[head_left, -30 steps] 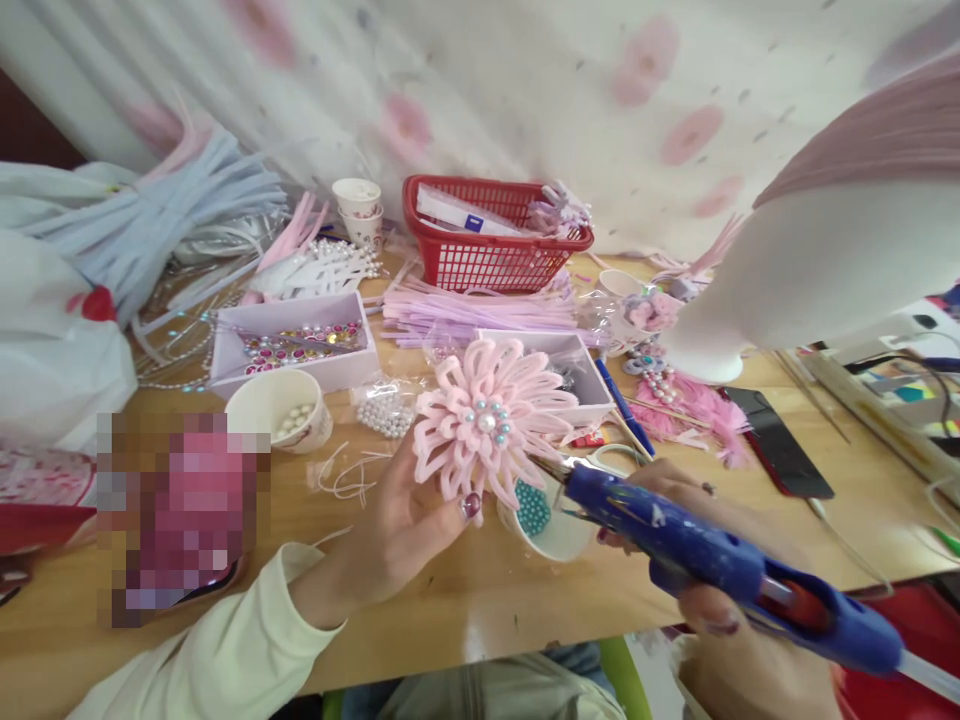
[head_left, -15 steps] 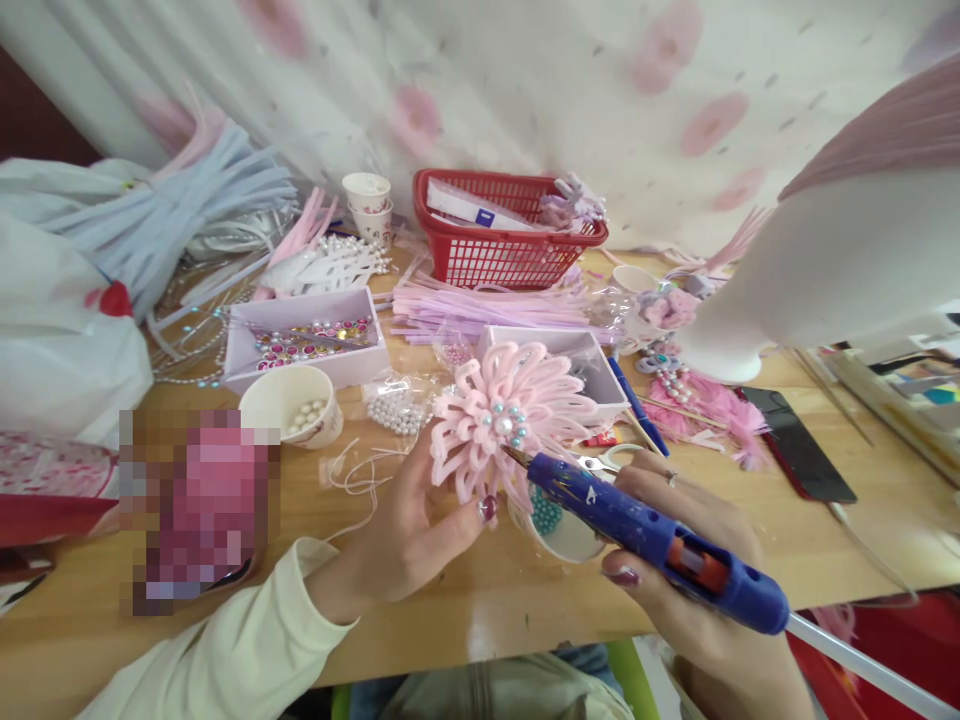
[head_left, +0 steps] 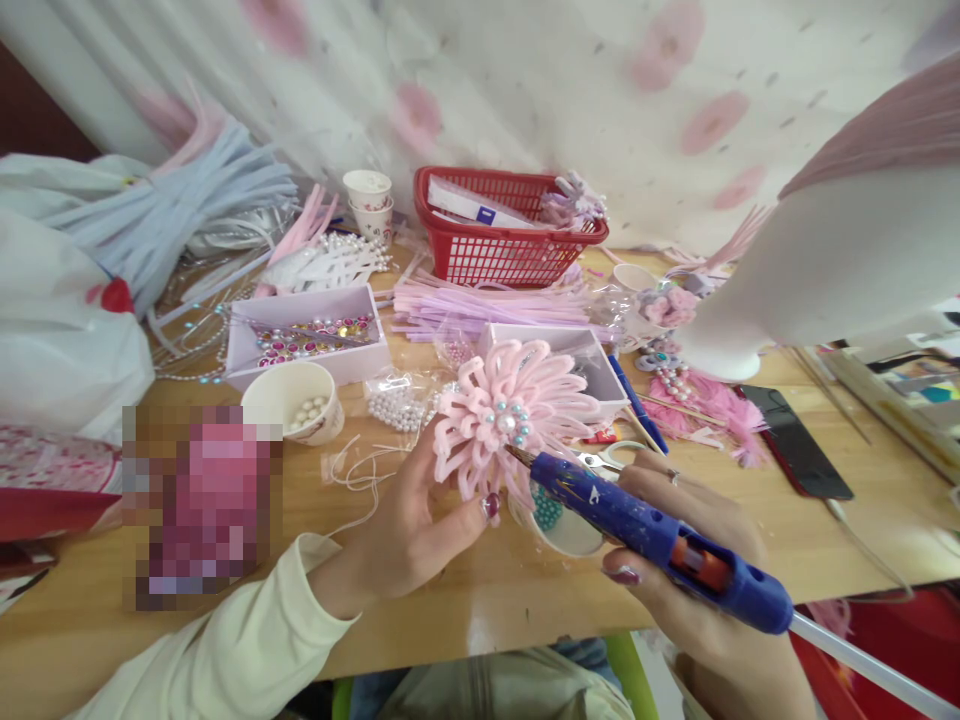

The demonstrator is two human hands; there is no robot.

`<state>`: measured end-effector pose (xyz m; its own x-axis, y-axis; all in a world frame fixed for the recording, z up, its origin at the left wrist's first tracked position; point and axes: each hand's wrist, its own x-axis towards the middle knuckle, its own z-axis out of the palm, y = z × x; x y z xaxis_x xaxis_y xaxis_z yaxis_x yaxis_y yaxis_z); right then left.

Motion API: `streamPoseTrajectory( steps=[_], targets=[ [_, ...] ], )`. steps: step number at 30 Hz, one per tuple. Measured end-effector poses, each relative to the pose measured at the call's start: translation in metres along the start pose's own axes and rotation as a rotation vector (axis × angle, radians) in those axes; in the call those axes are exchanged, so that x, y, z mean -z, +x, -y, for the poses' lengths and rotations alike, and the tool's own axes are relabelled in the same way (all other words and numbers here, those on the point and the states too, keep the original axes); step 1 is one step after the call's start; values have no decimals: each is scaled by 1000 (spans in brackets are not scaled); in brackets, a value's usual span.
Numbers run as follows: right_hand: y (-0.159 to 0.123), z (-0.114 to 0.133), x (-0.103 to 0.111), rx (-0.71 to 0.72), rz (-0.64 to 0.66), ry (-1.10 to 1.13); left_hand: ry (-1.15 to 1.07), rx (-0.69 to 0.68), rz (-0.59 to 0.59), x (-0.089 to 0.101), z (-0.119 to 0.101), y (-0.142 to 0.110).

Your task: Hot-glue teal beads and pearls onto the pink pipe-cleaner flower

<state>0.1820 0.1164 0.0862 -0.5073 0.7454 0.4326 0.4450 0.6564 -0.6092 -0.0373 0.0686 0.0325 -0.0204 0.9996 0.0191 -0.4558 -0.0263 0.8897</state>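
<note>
A pink looped pipe-cleaner flower [head_left: 540, 385] is held up by my left hand [head_left: 420, 535], its thumb pressed at the lower edge and the other fingers hidden behind. White and blue pearl beads [head_left: 507, 424] cluster at its centre. My right hand [head_left: 697, 560] grips a blue glue gun [head_left: 637, 530], with a white glue stick [head_left: 870, 665] protruding from its rear. The nozzle points at the flower just below the beads; whether it touches I cannot tell. Under the flower stands a cup of teal beads [head_left: 566, 530], partly hidden. Scissors [head_left: 619, 458] lie behind the glue gun.
At the left are a paper cup of cream beads [head_left: 289, 400] and a box of gems [head_left: 307, 340]. Behind stands a red basket [head_left: 510, 255] beside pink and purple stems [head_left: 487, 312]. A white mannequin stand [head_left: 810, 250] and a phone [head_left: 802, 445] occupy the right.
Hardly anything differs. Both hands keep their holds, and the nozzle stays just under the beads; the flower and glue gun appear shifted very slightly right.
</note>
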Motion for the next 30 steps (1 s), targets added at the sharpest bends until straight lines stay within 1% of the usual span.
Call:
streamPoseTrajectory(
  steps=[5, 7, 10, 15, 19, 23, 26, 30],
  targets=[
    [-1, -1, 0, 18, -1, -11, 10, -12, -5, 0, -1, 1],
    [-1, -1, 0, 20, 20, -11, 19, -15, -6, 0, 0, 1],
    [-2, -1, 2, 10, 57, -12, 50, -56, -3, 3, 2, 4],
    [-4, 0, 6, -17, 80, -34, 141, -102, 94, 9, 5, 7],
    [-3, 2, 7, -14, 72, -39, 100, -134, 76, 8, 5, 7],
    [1, 5, 6, 9, 57, -50, 172, -126, 120, 9, 1, 6],
    [3, 7, 6, 24, 34, -50, 216, -131, 123, 11, -1, 5],
    [4, 9, 6, 21, 56, -57, 236, -125, 150, 14, 2, 6]
  ],
)
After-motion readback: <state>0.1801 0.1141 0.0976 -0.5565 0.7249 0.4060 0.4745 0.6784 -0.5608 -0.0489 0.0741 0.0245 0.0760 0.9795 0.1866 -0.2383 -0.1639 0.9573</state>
